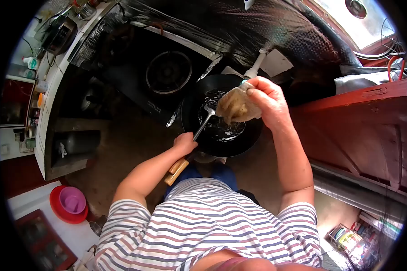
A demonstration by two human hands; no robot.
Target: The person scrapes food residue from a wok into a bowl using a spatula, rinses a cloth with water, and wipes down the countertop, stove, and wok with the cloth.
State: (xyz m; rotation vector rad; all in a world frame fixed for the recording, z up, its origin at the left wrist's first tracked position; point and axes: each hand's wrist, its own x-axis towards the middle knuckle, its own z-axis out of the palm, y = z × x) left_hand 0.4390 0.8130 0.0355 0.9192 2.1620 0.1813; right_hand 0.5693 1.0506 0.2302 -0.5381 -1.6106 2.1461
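Observation:
My left hand [184, 144] is closed round the shaft of a metal spatula [202, 126], whose head rests inside the black wok [253, 140]. Two wooden handle ends [177, 169] stick out below that hand, side by side. My right hand [269, 100] grips the top of a crumpled beige cloth [238, 106] with brown stains, which hangs over the right half of the wok. Something small and turquoise shows at my right fingertips. Shiny wet streaks cover the wok's inner bottom.
A round burner [168, 72] sits on the black stove left of the wok. Behind my right hand stands a white bottle [256, 63]. A red wooden cabinet [357, 135] is on the right, a tiled counter [54, 90] on the left. Pink and red basins [72, 201] are at lower left.

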